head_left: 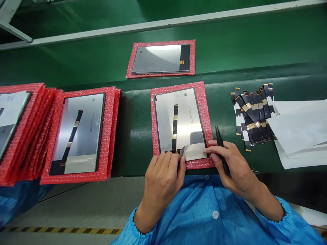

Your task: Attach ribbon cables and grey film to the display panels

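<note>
In front of me a display panel (163, 119) lies back side up on a pink bubble-wrap sheet (204, 115). A black flex cable (175, 126) runs along it to the lower edge. My left hand (163, 177) is closed over that edge, fingers curled near the cable's lower end; what is under them is hidden. Its thumb meets a pale film strip (195, 151), whose left end curls up. My right hand (232, 166) grips black tweezers (221, 149) pointing away from the panel, while its fingertips rest on the strip's right end.
A similar panel with a cable (81, 136) tops a pink-wrapped stack on the left, beside more stacked panels (12, 109). Another panel (160, 59) lies farther back. On the right are a pile of flex cables (255, 115) and white sheets (301, 129). A pale rail (153, 25) crosses behind.
</note>
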`<control>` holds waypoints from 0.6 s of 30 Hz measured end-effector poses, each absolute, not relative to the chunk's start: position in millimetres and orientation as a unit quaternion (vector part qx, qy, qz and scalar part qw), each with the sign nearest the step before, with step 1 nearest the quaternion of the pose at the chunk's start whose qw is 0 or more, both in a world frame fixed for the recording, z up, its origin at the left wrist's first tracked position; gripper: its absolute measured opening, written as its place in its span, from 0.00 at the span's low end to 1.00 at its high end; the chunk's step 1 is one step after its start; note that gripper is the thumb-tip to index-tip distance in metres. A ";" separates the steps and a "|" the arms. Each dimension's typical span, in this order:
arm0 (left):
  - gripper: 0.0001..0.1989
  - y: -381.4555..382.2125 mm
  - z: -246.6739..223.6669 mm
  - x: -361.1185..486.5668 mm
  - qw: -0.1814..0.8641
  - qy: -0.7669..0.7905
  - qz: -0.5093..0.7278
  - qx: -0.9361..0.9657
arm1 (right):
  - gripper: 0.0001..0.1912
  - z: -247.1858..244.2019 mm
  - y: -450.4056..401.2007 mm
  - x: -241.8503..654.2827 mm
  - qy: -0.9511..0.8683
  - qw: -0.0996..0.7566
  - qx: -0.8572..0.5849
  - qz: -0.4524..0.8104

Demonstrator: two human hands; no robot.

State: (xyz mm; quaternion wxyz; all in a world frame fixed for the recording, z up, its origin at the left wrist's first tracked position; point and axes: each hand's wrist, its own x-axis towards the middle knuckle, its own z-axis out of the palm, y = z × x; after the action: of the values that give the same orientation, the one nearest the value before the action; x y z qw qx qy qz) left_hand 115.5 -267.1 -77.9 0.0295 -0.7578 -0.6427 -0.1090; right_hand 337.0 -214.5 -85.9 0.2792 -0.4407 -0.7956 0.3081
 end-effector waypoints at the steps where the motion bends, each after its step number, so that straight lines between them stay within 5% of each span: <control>1: 0.15 -267.0 -77.9 115.6 0.031 -0.643 -0.108 -0.757 | 0.30 -85.6 -214.0 335.5 -0.790 0.284 -0.449 0.305; 7: 0.15 -268.0 -78.1 116.0 0.034 -0.647 -0.104 -0.754 | 0.34 -82.0 -211.9 328.8 -0.771 0.329 -0.469 0.278; 18: 0.18 -270.1 -80.1 122.6 0.079 -0.676 -0.089 -0.727 | 0.24 -91.9 -206.5 321.9 -0.859 0.266 -0.374 0.226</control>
State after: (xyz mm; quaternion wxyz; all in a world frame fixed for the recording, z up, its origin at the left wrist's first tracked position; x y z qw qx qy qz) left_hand 122.6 -270.1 -80.1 0.0791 -0.7268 -0.6765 -0.0886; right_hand 321.9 -206.5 -91.9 0.2660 -0.3737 -0.8595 0.2255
